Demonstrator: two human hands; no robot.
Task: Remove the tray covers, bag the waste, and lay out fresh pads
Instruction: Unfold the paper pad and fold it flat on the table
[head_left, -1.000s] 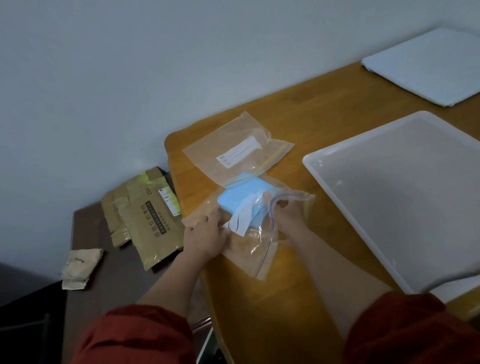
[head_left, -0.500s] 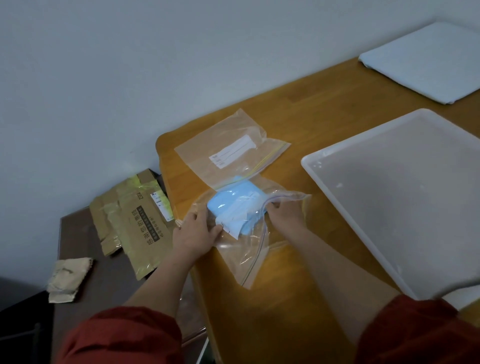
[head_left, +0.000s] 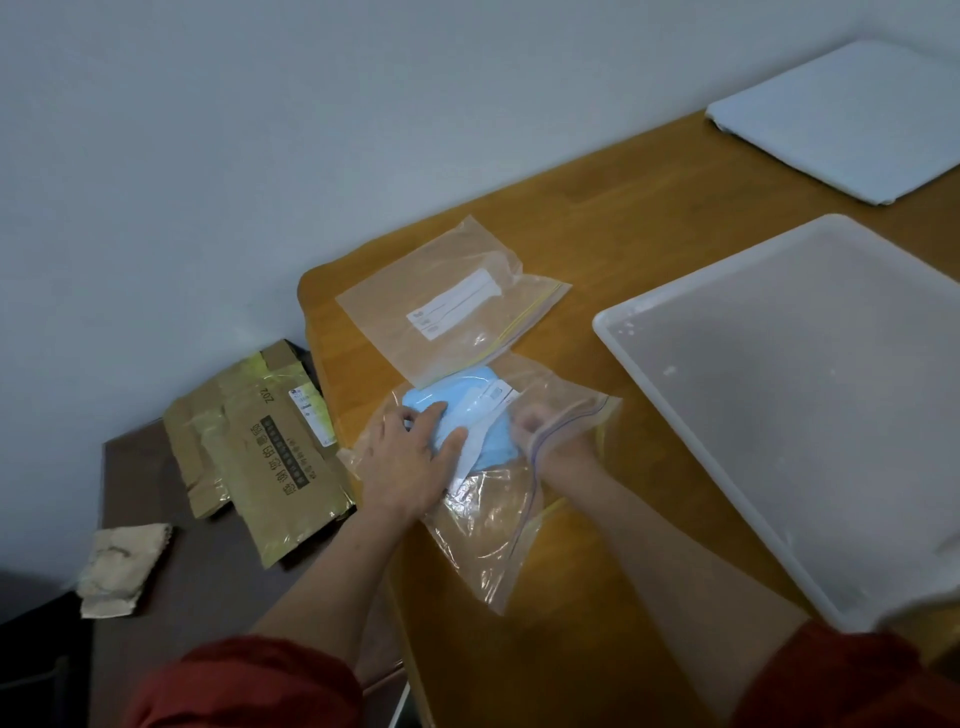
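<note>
A clear zip bag (head_left: 498, 530) lies on the wooden table's near left corner with a folded blue cover (head_left: 457, 400) inside it. My left hand (head_left: 410, 462) lies flat on the bag, fingers spread, pressing down on the blue cover. My right hand (head_left: 550, 441) is inside the bag's mouth, fingers curled; the plastic blurs what it holds. A second, flat zip bag (head_left: 452, 306) with a white label lies just beyond. A bare white tray (head_left: 779, 395) sits to the right. A folded white pad (head_left: 841, 119) lies at the far right.
The wooden table (head_left: 597, 218) ends at a rounded corner on the left. Below it stands a dark lower table (head_left: 171, 561) with flattened brown cardboard (head_left: 260, 447) and a crumpled paper scrap (head_left: 119, 566). A plain wall runs behind.
My left hand has moved from the bag's left edge onto the blue cover and now presses it flat. The right hand has stayed in the bag's mouth.
</note>
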